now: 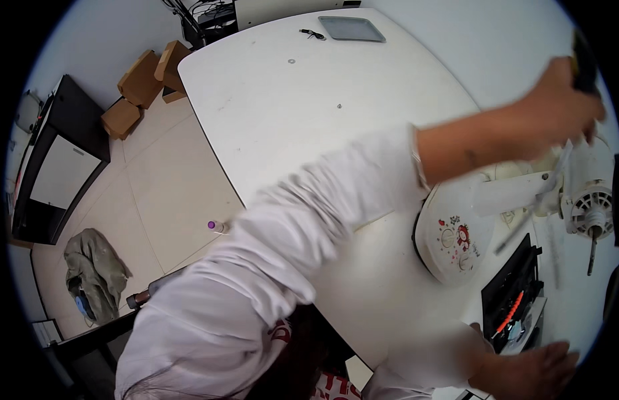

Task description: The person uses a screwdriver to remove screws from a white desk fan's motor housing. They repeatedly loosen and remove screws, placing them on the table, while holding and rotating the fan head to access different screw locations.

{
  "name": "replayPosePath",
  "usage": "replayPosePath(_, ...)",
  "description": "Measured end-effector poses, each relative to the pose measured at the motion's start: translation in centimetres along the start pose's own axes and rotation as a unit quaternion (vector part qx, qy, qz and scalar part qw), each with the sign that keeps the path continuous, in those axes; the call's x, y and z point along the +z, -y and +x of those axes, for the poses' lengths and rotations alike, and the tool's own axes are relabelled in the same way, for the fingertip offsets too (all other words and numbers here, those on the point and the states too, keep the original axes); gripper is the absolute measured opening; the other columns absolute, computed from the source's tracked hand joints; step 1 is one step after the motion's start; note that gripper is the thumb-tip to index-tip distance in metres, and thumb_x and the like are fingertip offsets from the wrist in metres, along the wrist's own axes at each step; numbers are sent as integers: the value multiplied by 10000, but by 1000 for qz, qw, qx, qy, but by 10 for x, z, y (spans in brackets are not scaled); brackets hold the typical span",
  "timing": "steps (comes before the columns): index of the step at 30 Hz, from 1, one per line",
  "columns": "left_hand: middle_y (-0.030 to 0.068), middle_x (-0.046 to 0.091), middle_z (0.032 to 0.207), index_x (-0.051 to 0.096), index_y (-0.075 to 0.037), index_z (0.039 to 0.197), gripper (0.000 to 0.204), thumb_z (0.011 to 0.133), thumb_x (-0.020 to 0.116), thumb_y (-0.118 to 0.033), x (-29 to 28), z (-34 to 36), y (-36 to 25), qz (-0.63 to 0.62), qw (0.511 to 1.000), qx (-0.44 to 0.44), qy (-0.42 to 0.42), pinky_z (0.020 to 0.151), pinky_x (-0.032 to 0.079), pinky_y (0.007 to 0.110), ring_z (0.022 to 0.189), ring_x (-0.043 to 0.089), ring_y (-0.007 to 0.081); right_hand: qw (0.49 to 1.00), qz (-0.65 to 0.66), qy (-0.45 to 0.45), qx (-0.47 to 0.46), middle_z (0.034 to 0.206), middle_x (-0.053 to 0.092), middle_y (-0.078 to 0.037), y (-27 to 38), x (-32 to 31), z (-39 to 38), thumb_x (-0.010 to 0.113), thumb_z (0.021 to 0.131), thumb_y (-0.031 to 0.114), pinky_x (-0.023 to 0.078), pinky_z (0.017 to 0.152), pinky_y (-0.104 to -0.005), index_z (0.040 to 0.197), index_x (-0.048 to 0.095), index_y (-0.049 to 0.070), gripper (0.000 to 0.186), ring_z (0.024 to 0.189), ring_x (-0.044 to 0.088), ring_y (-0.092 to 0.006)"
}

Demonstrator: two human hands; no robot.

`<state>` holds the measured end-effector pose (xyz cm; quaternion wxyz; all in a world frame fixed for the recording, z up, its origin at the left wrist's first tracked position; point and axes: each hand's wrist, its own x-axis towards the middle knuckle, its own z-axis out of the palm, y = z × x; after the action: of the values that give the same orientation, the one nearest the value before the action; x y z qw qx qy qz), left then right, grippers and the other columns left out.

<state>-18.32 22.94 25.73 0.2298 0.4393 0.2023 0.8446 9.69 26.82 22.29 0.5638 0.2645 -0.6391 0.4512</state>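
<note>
A dark, yellow-marked object (585, 63) is grasped in the left hand (556, 103) at far right; the white fan (509, 193) is seen on its near side; the right hand (533, 370) is held near the black tool case (501, 290), its blurred grip impossible to tell.

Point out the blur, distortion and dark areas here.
In the head view, the left hand is smeared, apparently by motion, and the right sleeve is badly blurred; in the head view, the fan base looks much clearer; in the head view, fisheye distortion bends the edges of the cabinet, and black fills the corners.
</note>
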Motion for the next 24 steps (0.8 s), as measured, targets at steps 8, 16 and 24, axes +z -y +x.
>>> replayPosePath(8,-51,366,510,545,-47,990,128,900,527,-137,-216,-78,-34,-128,971,-137,-147,456,270,239,392,296,87,909,-319,182,199,888,618,-105,-120,92,-22,652,668,-100,444,610,-235,846,624,28,221,764,577,-166)
replayPosePath(16,-31,373,543,456,-68,754,151,885,525,-96,-329,-93,-49,-185,940,-67,-279,436,252,255,402,255,104,837,-317,273,353,842,646,-20,-239,187,-72,665,804,113,489,584,-295,829,647,91,38,656,642,-177)
replayPosePath(24,-36,387,531,422,-105,706,202,873,535,-106,-337,-95,-44,-177,922,-62,-339,428,262,257,392,270,111,785,-469,295,277,833,615,-18,-302,220,-115,663,804,154,499,576,-325,821,650,116,43,674,620,-191)
